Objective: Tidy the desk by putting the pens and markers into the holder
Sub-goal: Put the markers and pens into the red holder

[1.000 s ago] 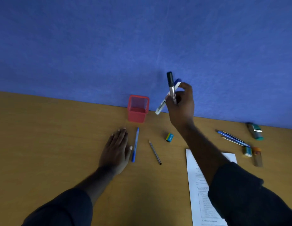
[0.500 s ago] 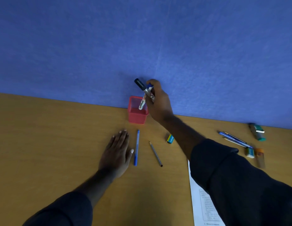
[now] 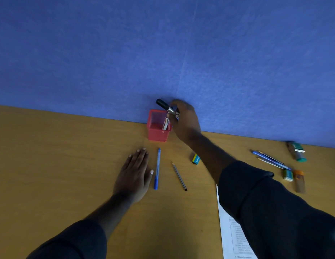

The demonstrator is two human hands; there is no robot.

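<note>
A red mesh holder stands against the blue partition. My right hand hovers at its right rim, shut on two markers: a black-capped marker sticks out up-left, and a white marker points down inside the holder. My left hand lies flat and open on the desk in front of the holder. Just right of it lie a blue pen and a grey pencil. More pens and pencils lie at the far right.
A small yellow-blue eraser lies near my right forearm. A printed paper sheet sits at the lower right. At the far right are a green-capped tube, another eraser and an orange lead box.
My right hand carried the two markers left from mid-air to the holder and lowered them; the white marker's end now sits inside. My left hand stayed flat.
</note>
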